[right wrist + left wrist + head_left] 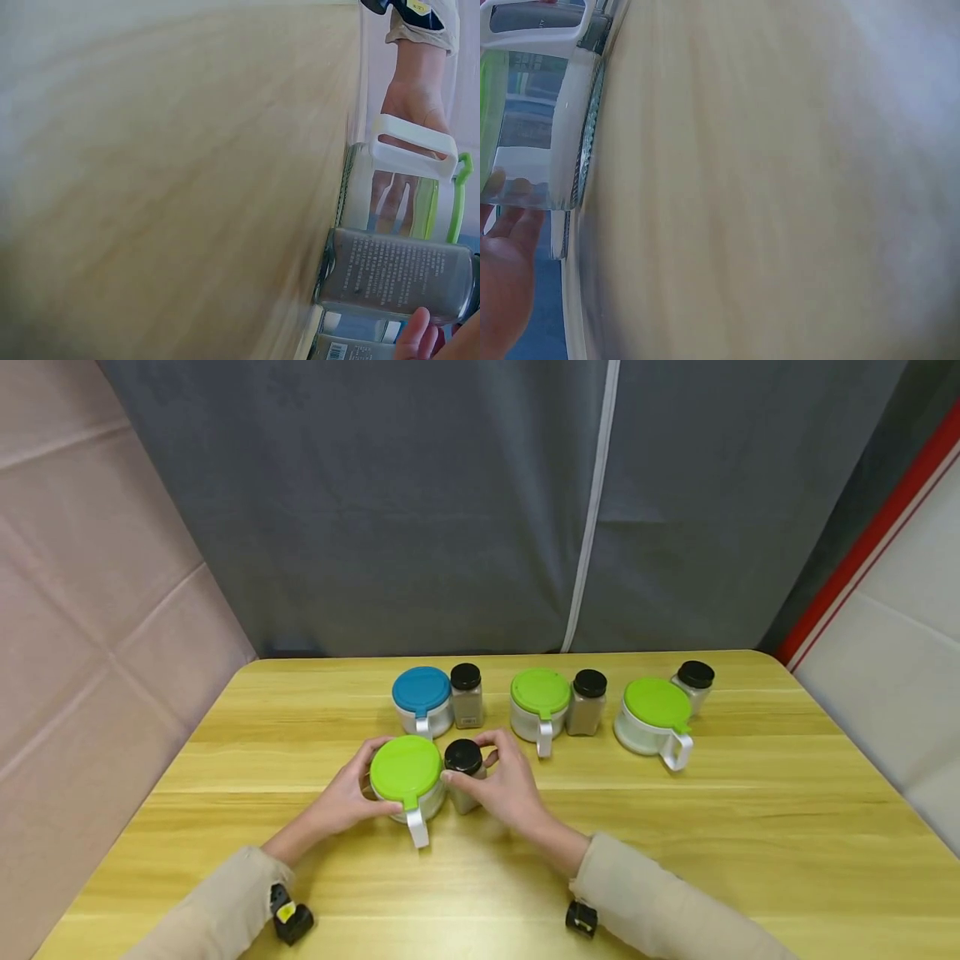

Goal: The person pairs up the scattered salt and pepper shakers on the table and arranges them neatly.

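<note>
My left hand [347, 795] holds a seasoning jar [407, 770] with a green lid and white handle, thumb at its near side and fingers around the far left side. In the left wrist view the fingers lie against the clear wall of the jar [532, 127]. Close beside it stands a black-capped spice bottle [463, 757], pinched between the thumb and fingers of my right hand [516, 787]. Printed text covers the side of the bottle [397, 274] in the right wrist view. Both containers are upright, side by side.
Behind them stand a blue-lidded jar [422, 690] and a spice bottle [467, 695]. Further right are a green-lidded jar [540, 693] with a bottle [587, 703], then another green-lidded jar [654, 714] with a bottle [694, 681] behind it. A grey curtain [420, 510] hangs beyond the wooden table [720, 860].
</note>
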Tool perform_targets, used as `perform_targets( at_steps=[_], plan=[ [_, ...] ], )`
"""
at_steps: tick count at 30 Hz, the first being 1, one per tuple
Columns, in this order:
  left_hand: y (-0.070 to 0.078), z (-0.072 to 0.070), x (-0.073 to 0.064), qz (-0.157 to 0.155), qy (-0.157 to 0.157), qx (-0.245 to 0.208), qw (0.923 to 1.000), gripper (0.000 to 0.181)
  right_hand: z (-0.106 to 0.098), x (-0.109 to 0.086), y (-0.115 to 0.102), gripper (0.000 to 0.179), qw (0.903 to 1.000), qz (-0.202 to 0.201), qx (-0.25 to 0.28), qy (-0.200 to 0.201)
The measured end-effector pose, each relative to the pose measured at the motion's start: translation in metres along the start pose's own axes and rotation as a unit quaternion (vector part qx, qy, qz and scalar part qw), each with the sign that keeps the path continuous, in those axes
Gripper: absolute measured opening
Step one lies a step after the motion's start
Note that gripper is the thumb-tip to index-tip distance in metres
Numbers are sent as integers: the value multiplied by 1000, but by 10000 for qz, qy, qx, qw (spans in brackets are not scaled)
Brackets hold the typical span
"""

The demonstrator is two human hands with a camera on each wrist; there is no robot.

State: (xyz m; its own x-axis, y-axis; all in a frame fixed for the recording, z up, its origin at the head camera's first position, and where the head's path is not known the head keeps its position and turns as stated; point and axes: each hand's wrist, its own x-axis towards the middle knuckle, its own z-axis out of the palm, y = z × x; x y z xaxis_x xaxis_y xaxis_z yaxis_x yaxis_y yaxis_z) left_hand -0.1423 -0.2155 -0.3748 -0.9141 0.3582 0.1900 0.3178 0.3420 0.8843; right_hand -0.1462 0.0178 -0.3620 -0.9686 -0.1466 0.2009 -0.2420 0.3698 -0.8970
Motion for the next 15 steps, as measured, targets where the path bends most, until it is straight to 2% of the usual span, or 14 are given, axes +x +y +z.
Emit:
perform_targets(
  at_steps=[4,11,15],
  plan=[
    [3,-1,-1,5,-22,18,10000,79,0,0,1,52,9999,12,-15,-123],
    [-22,-8,1,48,-80,-152,9998,79,-4,0,2,52,9977,31,195,-654],
    [-27,-11,2,165,-204,-251,9993,79,-4,-1,1,53,9959,140,240,-863]
  ],
)
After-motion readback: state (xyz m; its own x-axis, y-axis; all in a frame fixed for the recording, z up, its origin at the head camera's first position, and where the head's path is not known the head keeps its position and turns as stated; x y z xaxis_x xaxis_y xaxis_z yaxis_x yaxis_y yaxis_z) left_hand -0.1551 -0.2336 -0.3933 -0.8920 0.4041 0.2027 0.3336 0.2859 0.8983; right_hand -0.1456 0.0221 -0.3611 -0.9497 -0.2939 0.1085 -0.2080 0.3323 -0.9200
